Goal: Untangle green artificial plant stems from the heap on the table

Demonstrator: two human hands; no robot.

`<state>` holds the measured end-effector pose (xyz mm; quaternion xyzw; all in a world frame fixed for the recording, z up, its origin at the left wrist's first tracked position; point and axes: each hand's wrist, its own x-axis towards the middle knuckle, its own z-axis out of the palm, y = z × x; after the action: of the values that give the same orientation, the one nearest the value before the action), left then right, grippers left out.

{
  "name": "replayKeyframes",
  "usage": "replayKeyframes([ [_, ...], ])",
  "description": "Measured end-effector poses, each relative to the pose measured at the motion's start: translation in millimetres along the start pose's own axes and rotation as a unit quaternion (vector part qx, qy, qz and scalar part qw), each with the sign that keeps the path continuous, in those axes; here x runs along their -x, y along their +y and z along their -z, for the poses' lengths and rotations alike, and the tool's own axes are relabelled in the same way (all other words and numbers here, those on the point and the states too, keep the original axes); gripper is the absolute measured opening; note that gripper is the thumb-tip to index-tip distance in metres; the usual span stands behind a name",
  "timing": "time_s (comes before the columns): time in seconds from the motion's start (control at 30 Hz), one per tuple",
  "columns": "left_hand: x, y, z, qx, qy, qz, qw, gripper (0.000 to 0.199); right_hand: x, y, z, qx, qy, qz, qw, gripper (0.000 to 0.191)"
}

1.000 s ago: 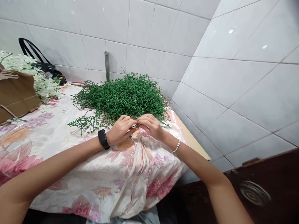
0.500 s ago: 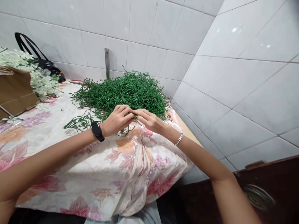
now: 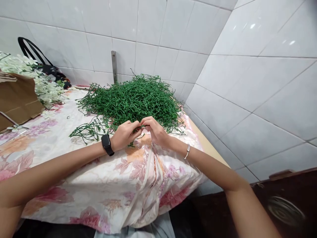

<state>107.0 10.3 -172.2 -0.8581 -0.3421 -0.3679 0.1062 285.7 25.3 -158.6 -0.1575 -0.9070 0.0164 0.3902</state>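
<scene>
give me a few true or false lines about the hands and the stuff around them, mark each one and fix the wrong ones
1. The left hand and right hand pinch a green stem between their fingertips. True.
2. The black watch is on the right wrist. False: it is on the left wrist.
3. The large green heap lies beyond the hands, towards the tiled wall. True.
4. The white flowers are at the right side of the picture. False: they are at the left.
5. The metal strip stands upright against the wall. True.
</scene>
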Motion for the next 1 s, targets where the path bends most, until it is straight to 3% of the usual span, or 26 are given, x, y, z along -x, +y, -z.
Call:
replayKeyframes([
  [0.13,8.7,0.8,-4.6,-0.011,0.000,0.009,1.000,0.019,8.8,-2.6,-8.7,0.005,-0.023,-0.048,0.999,0.012],
  [0.33,9.6,3.9,-5.8,-0.019,-0.029,-0.067,0.997,0.021,15.1,-10.1,-13.6,0.035,-0.035,-0.105,0.993,0.008],
  [0.47,9.1,8.5,-5.2,-0.033,-0.034,-0.104,0.993,0.025,15.0,-16.1,-13.5,0.024,-0.048,-0.160,0.986,0.025],
  [0.9,3.5,17.5,-1.7,-0.104,-0.008,-0.202,0.974,0.017,15.7,-7.7,-14.6,-0.166,-0.019,-0.264,0.950,0.046],
  [1.0,5.0,18.7,-3.2,-0.101,0.005,-0.221,0.970,0.017,13.4,-12.3,-13.8,-0.250,-0.007,-0.291,0.924,0.048],
])
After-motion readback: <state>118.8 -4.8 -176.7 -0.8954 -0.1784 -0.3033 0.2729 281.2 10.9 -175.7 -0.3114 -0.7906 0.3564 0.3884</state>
